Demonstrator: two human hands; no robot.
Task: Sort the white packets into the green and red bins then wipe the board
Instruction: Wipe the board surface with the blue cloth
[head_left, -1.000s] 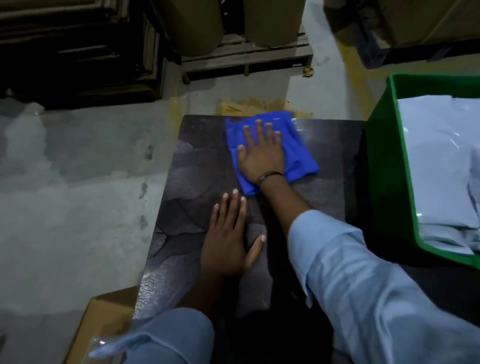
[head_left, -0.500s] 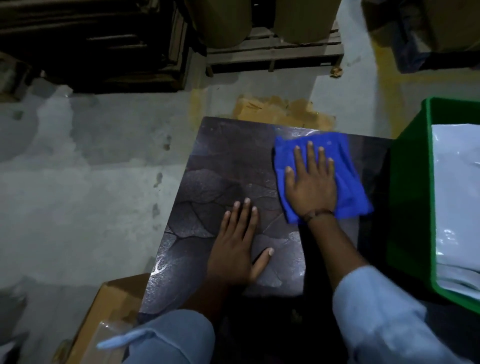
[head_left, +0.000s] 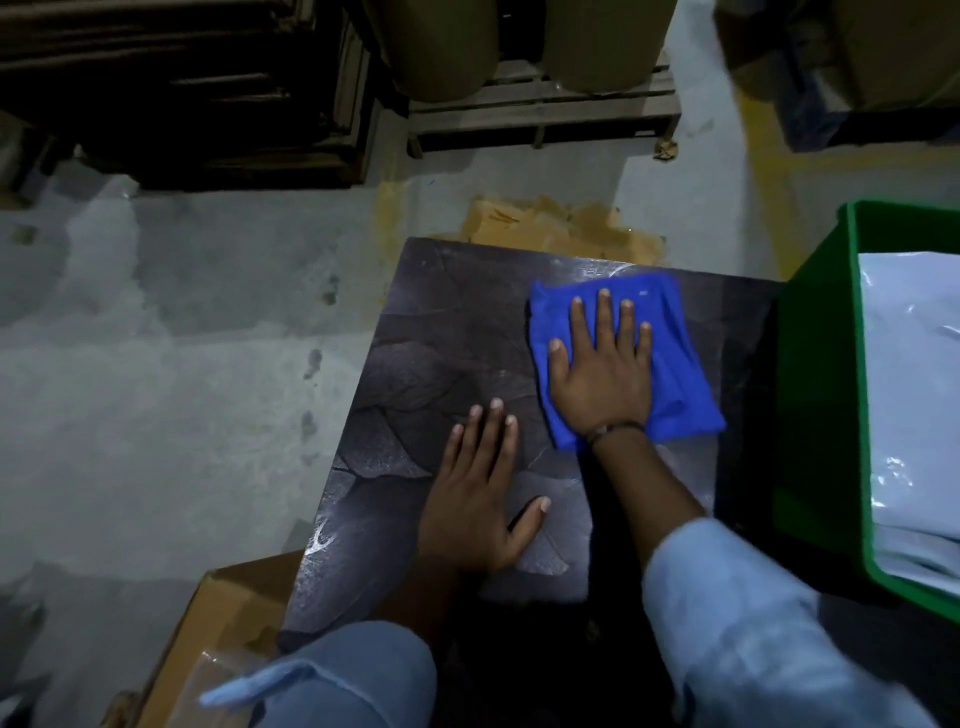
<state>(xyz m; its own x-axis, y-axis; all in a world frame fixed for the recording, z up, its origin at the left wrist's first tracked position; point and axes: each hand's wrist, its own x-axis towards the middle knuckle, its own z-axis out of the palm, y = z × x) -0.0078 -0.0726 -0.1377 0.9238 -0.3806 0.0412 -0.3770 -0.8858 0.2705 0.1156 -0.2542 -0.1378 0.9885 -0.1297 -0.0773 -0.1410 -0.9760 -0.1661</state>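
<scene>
On the board (head_left: 441, 338), far right, the flat right hand (head_left: 602, 374) is pressing the cloth (head_left: 675, 374); bare board is lying leftward.

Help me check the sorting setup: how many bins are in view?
1: the green bin right of the board, holding white packets. The red one does not show; it may lie outside the frame.
</scene>
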